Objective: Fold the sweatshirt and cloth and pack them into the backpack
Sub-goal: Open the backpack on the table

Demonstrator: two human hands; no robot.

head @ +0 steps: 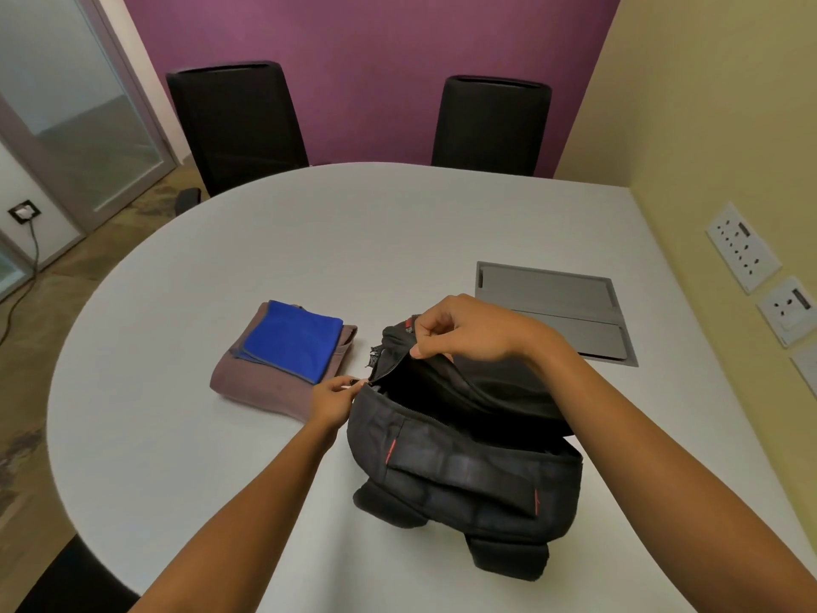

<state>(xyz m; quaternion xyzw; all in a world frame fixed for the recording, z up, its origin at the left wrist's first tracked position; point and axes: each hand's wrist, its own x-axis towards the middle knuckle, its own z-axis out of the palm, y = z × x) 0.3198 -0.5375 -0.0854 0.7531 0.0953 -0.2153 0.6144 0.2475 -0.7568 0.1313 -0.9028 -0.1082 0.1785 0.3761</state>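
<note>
Snagging is my worry: my left hand (334, 398) pinches the zipper pull while my right hand (455, 329) grips the backpack (464, 457) rim. Folded sweatshirt (261, 382) with the cloth (294, 338) on top waits beside it on the bench (353, 241); a narrow mouth could rumple both.

You're at a white oval table (247, 241), grey cable hatch (552, 303) set in it. Two black chairs (238, 121) (490, 126) on its far side against a purple wall (376, 59). Yellow wall (707, 104) on your right with white sockets (742, 247). Frosted glass door (66, 104) on your left, brownish patterned floor (26, 369), floor outlet with cable (24, 211).
</note>
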